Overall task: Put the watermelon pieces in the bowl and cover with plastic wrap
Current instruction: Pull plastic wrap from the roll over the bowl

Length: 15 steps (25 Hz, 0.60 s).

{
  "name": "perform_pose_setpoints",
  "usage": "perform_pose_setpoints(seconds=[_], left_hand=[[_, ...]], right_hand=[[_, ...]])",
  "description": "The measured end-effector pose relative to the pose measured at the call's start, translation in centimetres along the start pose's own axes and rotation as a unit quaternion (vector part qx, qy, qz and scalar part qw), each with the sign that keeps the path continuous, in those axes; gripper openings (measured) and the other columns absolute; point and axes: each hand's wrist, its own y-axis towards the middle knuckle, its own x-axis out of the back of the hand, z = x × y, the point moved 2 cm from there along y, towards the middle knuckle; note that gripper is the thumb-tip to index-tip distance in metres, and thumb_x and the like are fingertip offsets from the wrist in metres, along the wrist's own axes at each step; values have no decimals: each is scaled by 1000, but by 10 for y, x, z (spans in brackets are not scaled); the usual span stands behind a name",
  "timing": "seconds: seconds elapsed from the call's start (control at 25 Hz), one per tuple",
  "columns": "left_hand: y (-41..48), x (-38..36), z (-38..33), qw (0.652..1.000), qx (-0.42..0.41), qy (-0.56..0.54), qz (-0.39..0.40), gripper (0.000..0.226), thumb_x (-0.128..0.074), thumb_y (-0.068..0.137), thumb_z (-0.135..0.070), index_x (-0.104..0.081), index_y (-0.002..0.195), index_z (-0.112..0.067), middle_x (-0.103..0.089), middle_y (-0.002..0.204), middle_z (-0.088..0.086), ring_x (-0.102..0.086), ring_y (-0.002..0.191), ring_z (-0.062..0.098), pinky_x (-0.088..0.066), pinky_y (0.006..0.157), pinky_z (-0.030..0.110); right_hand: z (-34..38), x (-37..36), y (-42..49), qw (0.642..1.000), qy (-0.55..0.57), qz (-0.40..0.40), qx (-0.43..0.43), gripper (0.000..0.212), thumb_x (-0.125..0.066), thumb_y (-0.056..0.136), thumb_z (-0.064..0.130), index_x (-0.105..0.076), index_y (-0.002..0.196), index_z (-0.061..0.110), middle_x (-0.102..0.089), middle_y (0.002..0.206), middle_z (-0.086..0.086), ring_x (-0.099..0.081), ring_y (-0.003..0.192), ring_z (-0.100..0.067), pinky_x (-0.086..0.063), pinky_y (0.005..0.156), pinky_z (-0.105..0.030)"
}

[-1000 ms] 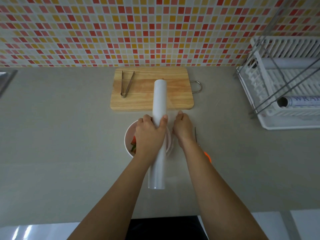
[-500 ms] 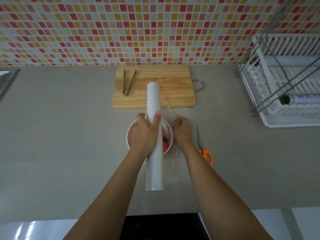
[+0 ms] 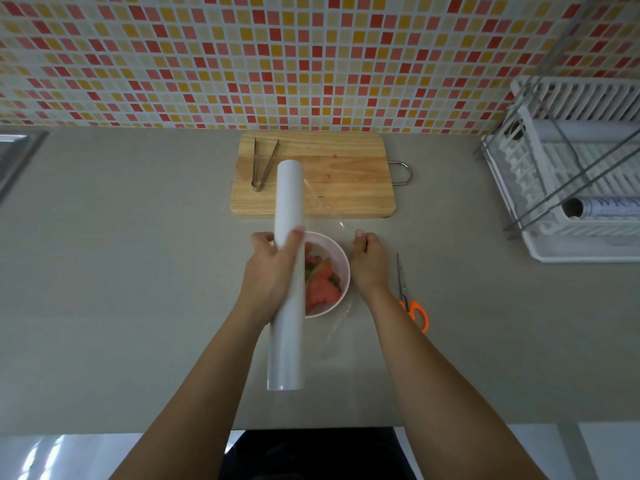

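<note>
A pink bowl (image 3: 341, 261) with red watermelon pieces (image 3: 322, 287) sits on the grey counter in front of the cutting board. My left hand (image 3: 268, 271) grips a white plastic wrap roll (image 3: 288, 271) held lengthwise over the bowl's left half. My right hand (image 3: 369, 261), fingers curled, pinches the free edge of the clear film (image 3: 332, 216) just right of the bowl. The film stretches from the roll over the bowl and is barely visible.
A wooden cutting board (image 3: 346, 174) with metal tongs (image 3: 264, 164) lies behind the bowl. Orange-handled scissors (image 3: 410, 299) lie to the right of my right wrist. A white dish rack (image 3: 571, 188) holding another roll (image 3: 602, 209) stands far right. A sink edge (image 3: 14, 157) shows far left.
My left hand has carried the roll leftward while the right hand stayed at the bowl's right side, drawing film across the bowl and uncovering the watermelon and scissors.
</note>
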Motion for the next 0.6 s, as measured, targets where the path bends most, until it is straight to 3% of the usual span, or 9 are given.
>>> perform_pose_setpoints(seconds=[0.12,0.24,0.32,0.44,0.52,0.6], left_hand=[[0,5,3,998,-16,52,-10,59,-75,68,-50,-41,99,-14,-61,94,7,-67,81,27,-58,71,47],[5,20,7,999,-7,28,-16,37,-67,77,-44,-57,96,-14,-66,92,7,-67,78,25,-58,64,41],[6,27,9,1000,0,-20,-4,38,-59,84,-40,-61,107,-10,-66,93,9,-66,74,23,-52,55,32],[5,31,15,999,-1,-45,-9,47,-47,89,-39,-41,132,-21,-61,104,10,-64,85,27,-52,64,36],[4,31,15,1000,-9,2,-26,50,-47,89,-44,-33,132,-25,-59,100,7,-63,81,24,-49,60,33],[3,30,15,997,-34,60,-36,62,-61,79,-54,-34,120,-15,-59,96,5,-63,76,19,-46,53,29]], right_hand=[[0,2,-1,1000,-3,3,5,30,-35,99,27,-48,80,8,-52,73,-4,-48,73,-21,-25,58,-27],[-1,2,-2,1000,-3,-1,10,29,-36,99,27,-47,79,8,-52,74,-6,-48,73,-22,-23,56,-28],[-1,2,-2,1000,1,-5,10,30,-36,99,26,-46,77,8,-49,66,-1,-48,70,-22,-23,56,-28],[0,2,-2,1000,-6,-8,11,30,-36,99,27,-47,78,7,-52,69,-5,-48,71,-23,-24,58,-29],[-1,2,-1,1000,-18,-15,12,32,-36,99,27,-50,81,5,-56,77,-13,-48,73,-23,-24,59,-29],[-1,1,-1,999,-30,-19,12,35,-36,99,26,-54,87,-1,-60,84,-17,-48,75,-23,-24,59,-29]])
